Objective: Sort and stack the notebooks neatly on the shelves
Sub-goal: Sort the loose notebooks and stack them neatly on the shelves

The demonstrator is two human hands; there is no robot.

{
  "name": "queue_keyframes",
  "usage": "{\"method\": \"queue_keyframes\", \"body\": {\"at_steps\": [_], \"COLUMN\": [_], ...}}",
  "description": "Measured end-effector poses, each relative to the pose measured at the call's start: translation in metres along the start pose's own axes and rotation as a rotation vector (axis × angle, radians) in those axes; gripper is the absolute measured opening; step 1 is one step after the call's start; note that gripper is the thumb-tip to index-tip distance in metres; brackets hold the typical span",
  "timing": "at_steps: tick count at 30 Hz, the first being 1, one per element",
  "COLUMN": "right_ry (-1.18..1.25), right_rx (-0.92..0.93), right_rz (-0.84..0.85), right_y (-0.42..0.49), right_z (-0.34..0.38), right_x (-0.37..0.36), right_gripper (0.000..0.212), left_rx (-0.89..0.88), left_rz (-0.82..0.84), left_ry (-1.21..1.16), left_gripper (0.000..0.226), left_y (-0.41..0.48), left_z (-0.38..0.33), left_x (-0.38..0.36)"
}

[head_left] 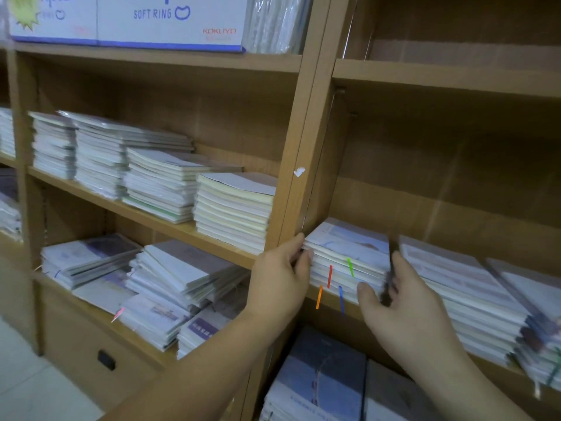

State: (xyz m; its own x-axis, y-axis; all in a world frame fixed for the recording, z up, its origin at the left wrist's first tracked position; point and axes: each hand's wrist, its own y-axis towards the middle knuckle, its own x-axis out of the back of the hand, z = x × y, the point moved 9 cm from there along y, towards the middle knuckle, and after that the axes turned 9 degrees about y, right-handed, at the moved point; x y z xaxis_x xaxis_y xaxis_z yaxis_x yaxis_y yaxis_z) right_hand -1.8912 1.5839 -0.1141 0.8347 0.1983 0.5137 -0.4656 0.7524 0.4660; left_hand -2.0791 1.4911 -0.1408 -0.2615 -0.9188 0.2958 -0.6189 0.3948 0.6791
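– Shelving (306, 123), tan wood-grain laminate, two bays. Contents of the right bay?
– Middle board: a squared stack of thin notebooks (346, 253) hard against the upright. Pale glossy covers, cream page edges. Ribbon markers (329, 276) in orange, red, green and blue hang from the front. Just beside it, a longer row of plastic-wrapped stacks (455, 290).
– Hands?
– Left hand (280, 279) has its fingers curled against the stack's left edge. Right hand (406, 305) pinches the right corner, with the thumb on the front and the fingers tucked into the gap next to the neighbouring row.
– Left bay?
– Middle shelf: four neat flat stacks (233, 214), cream and white page edges forward. Shelf below: slumped piles (182, 278), covers fanned and sliding. Top shelf: white cartons (170, 22) printed "SOFT RING".
– Under the hands?
– Dark blue covers (321, 375), lying flat, blurred.
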Motion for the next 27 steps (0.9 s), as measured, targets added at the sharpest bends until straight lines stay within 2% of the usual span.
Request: {"method": "queue_keyframes", "body": {"at_steps": [3,8,9,11,12,15,18,20,21,25,27], "right_ry": [-0.02,0.005,-0.023,-0.106,-0.138,-0.159,-0.133,-0.124,-0.144,-0.231,-0.238], "right_rx": [-0.062,-0.063,-0.069,-0.037,0.0,0.027,0.092,0.1,0.092,0.131,0.102], "right_rz": [0.024,0.023,0.037,0.056,0.054,0.046,0.044,0.03,0.032,0.137,0.192], "right_y": [0.004,0.005,0.005,0.002,0.001,-0.003,-0.016,-0.031,-0.038,-0.064,-0.076], "right_z": [-0.009,-0.015,-0.015,-0.01,-0.005,0.001,0.01,0.013,0.012,0.001,-0.019], "right_x": [-0.005,-0.003,-0.005,-0.005,-0.005,-0.003,0.005,0.013,0.015,0.003,-0.006], "right_gripper": [0.075,0.073,0.065,0.032,0.024,0.032,0.018,0.046,0.053,0.045,0.044], "left_rx": [0.038,0.05,0.064,0.087,0.097,0.103,0.084,0.043,0.023,-0.029,0.004], "left_rz": [-0.057,-0.062,-0.067,-0.07,-0.066,-0.055,-0.045,-0.057,-0.071,-0.067,-0.029], "left_ry": [-0.01,-0.029,-0.04,-0.079,-0.093,-0.102,-0.152,-0.149,-0.121,-0.013,-0.001], "left_gripper": [0.04,0.034,0.034,0.033,0.032,0.033,0.031,0.032,0.033,0.032,0.033], "left_y": [0.004,0.004,0.004,0.004,0.006,0.008,0.001,-0.012,-0.02,-0.06,-0.084], "left_z": [0.004,0.004,0.005,0.006,0.007,0.008,0.005,0.002,0.003,0.012,0.024], "left_x": [0.0,-0.001,-0.001,-0.001,-0.001,-0.002,0.001,0.006,0.008,0.01,0.009]}}
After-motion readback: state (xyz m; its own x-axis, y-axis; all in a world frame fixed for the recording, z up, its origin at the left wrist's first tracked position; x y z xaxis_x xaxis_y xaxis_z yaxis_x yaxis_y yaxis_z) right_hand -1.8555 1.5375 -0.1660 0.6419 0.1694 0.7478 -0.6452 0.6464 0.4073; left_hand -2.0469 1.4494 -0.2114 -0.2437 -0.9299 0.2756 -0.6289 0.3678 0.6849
